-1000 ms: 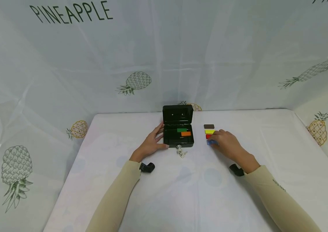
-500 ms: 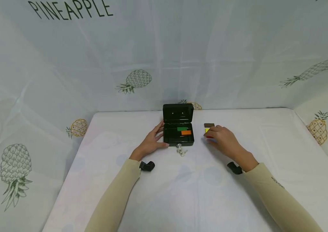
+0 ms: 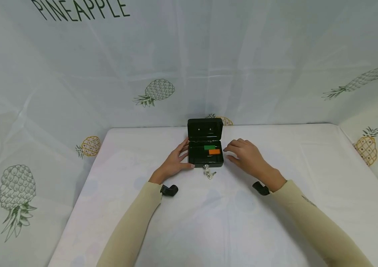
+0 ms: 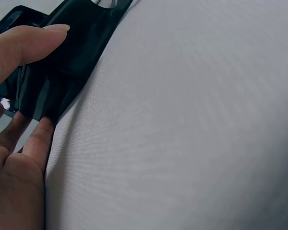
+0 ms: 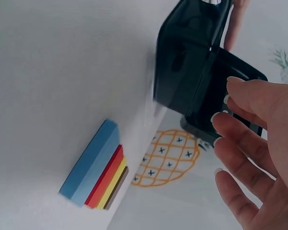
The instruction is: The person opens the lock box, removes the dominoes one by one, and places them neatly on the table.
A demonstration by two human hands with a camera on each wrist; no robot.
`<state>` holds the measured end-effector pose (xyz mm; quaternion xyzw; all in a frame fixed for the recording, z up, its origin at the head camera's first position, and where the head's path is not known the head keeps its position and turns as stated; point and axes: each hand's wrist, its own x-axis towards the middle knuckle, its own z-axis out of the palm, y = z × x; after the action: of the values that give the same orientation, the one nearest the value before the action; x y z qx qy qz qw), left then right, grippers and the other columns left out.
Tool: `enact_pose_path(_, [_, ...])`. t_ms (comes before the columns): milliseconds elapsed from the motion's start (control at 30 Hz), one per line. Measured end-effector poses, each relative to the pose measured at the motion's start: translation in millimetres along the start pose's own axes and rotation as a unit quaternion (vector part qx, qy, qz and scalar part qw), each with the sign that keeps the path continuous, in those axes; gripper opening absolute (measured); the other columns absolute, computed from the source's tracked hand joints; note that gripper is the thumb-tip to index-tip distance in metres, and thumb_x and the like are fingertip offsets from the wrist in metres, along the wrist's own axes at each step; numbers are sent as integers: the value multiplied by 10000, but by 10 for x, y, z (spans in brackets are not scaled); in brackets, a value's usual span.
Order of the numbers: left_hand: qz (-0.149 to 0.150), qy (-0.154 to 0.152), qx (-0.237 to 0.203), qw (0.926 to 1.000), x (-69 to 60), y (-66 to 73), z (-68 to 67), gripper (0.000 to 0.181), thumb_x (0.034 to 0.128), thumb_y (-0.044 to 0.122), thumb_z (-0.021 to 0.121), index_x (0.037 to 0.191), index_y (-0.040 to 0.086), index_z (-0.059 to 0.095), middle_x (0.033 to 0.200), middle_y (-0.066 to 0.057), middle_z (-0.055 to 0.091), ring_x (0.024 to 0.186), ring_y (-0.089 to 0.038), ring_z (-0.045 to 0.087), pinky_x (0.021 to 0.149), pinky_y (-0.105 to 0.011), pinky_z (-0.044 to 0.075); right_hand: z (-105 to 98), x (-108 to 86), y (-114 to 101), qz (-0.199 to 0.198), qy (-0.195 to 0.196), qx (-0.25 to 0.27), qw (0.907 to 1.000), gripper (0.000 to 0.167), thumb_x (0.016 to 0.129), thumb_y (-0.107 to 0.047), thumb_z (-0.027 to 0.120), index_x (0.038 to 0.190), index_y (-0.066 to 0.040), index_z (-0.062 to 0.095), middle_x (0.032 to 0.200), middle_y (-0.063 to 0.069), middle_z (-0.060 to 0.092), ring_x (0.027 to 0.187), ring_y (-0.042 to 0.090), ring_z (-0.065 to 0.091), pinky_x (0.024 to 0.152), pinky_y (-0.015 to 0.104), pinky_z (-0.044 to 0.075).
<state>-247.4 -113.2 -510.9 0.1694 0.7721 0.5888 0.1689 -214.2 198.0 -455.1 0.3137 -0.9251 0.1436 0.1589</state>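
A black metal cash box (image 3: 196,155) stands on the table with its lid (image 3: 205,128) raised. Inside it lie a green block (image 3: 209,147) and an orange block (image 3: 214,151). Keys (image 3: 209,173) hang from the lock at its front. My left hand (image 3: 173,163) steadies the box's left side, fingers fairly straight along the side wall and thumb at the front corner. Beside the right side is my right hand (image 3: 247,157), its fingers loosely bent, with nothing visible between them. In the right wrist view, a blue block (image 5: 90,163) leads a row with red (image 5: 104,176), yellow (image 5: 110,184) and brown blocks (image 5: 116,188).
A white cloth covers the table (image 3: 202,226). Behind it hangs a white sheet (image 3: 262,74) printed with pineapples, close to the raised lid. In the head view my right hand hides the row of blocks.
My right hand has moved left, from over the row of blocks to the box's right side. The left hand stays on the box. Green and orange blocks lie in it as before.
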Motion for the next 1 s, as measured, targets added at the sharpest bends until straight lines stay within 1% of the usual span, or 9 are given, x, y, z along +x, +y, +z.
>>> enact_pose_path(67, [-7,8,25,10000,5,4,1,1155,867,-39,843,1721,259,125,1741,-50,234,1588,-266,300,1264,-344,369,10,36,-23,-17,-29,-23,10000,259,848,-67,895,1091,-57,804,1098,94,749,1017,294,670,870,460,609])
enact_pose_path(200, [-10,23,69,10000,19,-14,-3,1156,867,-36,846,1721,263,126,1734,-54,247,1585,-260,304,1261,-332,370,38,105,-69,-61,-63,-79,9999,246,863,-102,890,1088,-56,804,1092,89,739,1012,289,660,881,464,602])
enact_pose_path(400, [-51,-4,6,10000,16,-25,-12,1166,866,-29,850,1718,298,124,1735,-36,242,1581,-256,316,1262,-343,374,94,234,-143,-10,-174,-259,9995,242,861,-125,897,1070,-53,798,1076,87,738,994,290,656,866,459,602])
enact_pose_path(600, [-9,-33,-100,9999,16,-19,-5,1157,865,-41,845,1720,269,130,1723,-66,262,1581,-268,313,1265,-356,372,177,344,-144,-176,-171,-427,9988,193,878,-131,884,1034,-55,800,1046,81,732,955,284,646,839,445,594])
enact_pose_path(733, [66,-84,-141,9998,23,-30,-7,1149,873,-43,837,1721,249,120,1729,-80,246,1588,-286,293,1270,-374,365,224,401,-141,-63,-409,-443,9982,170,908,-131,856,1053,-58,805,1049,83,731,971,288,635,876,442,579])
enact_pose_path(900, [5,-55,-162,9999,19,-27,-13,1142,871,-45,838,1718,270,138,1722,-49,262,1580,-256,314,1260,-338,378,279,457,-144,11,-776,-613,9951,174,945,-160,822,1092,-70,802,1066,77,726,1019,292,631,902,436,562])
enact_pose_path(1000, [-49,-41,-188,9998,15,-14,-10,1145,868,-49,839,1717,277,142,1718,-51,270,1578,-253,319,1258,-332,379,309,487,-146,-3,-877,-701,9937,172,950,-166,816,1094,-74,805,1072,77,732,1029,293,635,913,442,560])
